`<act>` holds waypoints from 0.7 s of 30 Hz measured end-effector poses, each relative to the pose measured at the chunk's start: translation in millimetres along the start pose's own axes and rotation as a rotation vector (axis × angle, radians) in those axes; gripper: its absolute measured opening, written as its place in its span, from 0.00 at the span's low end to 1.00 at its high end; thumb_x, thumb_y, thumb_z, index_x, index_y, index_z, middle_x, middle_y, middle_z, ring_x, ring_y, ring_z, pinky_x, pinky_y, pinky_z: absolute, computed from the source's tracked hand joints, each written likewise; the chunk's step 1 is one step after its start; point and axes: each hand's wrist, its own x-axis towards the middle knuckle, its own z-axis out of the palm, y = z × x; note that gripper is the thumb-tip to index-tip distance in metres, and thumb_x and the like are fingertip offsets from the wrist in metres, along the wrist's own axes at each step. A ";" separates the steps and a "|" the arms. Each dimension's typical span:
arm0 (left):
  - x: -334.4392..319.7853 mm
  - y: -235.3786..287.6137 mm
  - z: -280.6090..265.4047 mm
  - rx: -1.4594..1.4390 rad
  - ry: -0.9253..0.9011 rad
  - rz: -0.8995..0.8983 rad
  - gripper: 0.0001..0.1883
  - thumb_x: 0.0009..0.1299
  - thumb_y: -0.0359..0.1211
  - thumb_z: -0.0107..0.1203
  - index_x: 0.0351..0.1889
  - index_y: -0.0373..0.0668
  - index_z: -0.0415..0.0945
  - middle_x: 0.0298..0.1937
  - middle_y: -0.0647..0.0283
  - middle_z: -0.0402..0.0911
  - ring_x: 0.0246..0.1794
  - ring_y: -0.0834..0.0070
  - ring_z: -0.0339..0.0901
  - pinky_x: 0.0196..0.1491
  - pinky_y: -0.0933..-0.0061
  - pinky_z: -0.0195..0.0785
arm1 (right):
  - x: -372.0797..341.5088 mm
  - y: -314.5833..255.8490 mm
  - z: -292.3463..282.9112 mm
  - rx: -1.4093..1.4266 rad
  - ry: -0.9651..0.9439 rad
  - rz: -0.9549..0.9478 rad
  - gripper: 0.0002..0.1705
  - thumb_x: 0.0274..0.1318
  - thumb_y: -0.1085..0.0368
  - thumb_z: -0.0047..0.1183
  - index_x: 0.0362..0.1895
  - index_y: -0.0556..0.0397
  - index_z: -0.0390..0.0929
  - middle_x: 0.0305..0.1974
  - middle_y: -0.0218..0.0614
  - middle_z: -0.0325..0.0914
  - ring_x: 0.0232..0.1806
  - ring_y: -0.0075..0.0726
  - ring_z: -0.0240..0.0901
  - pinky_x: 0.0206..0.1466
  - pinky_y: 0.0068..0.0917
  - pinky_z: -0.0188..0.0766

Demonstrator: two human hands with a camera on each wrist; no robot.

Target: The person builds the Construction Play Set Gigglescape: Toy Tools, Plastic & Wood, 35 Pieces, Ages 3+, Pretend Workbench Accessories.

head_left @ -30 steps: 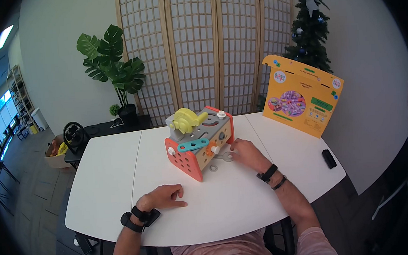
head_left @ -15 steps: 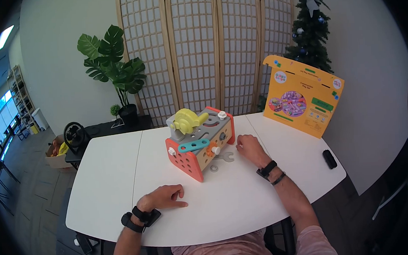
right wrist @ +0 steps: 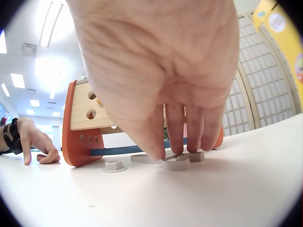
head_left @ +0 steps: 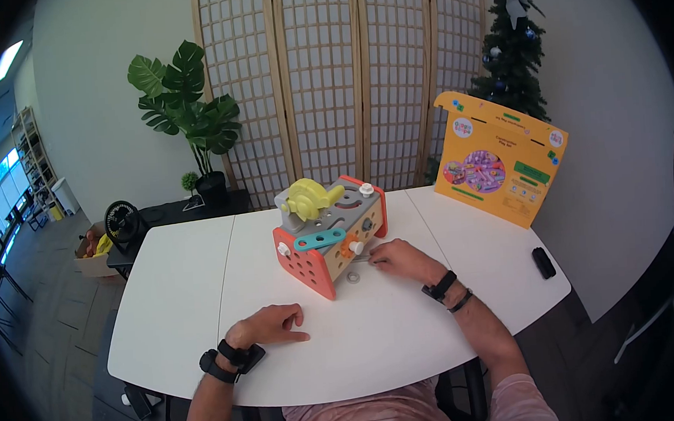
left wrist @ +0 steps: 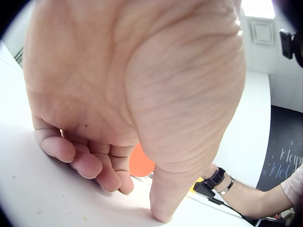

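Note:
At the right side of the toy workbench (head_left: pixel 308 268), my right hand (head_left: pixel 408 260) reaches down to a grey toy wrench (right wrist: pixel 175 164) lying flat on the table. Its thumb and fingertips pinch the wrench's forked end, largely covering it in the head view. A small grey hex nut with a flange (right wrist: pixel 113 166) lies just left of the wrench. My left hand (head_left: pixel 273 325) rests on the white table near its front, thumb stretched out and fingers loosely bent, holding nothing. On the workbench sit a yellow toy saw (head_left: pixel 305 200), a teal perforated strip (head_left: pixel 319 240) and an orange gear (head_left: pixel 347 246).
A yellow-orange cardboard box (head_left: pixel 500 158) stands at the table's back right. Near the right edge lies a black object (head_left: pixel 543 263). White bolts (head_left: pixel 366 189) stick out of the workbench. Behind the table are a folding screen (head_left: pixel 322 88) and a potted plant (head_left: pixel 211 189).
My right hand drew back from the wrench half a second ago, leaving it uncovered, and has now come back left onto it. The left hand has stayed put.

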 end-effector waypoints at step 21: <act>0.9 -2.5 1.2 -0.005 -0.002 0.004 0.27 0.74 0.59 0.71 0.48 0.47 0.77 0.33 0.65 0.80 0.36 0.71 0.79 0.40 0.66 0.71 | 2.5 -39.9 8.9 0.077 -0.114 -0.136 0.19 0.67 0.76 0.51 0.56 0.53 0.89 0.56 0.46 0.89 0.57 0.57 0.85 0.62 0.46 0.81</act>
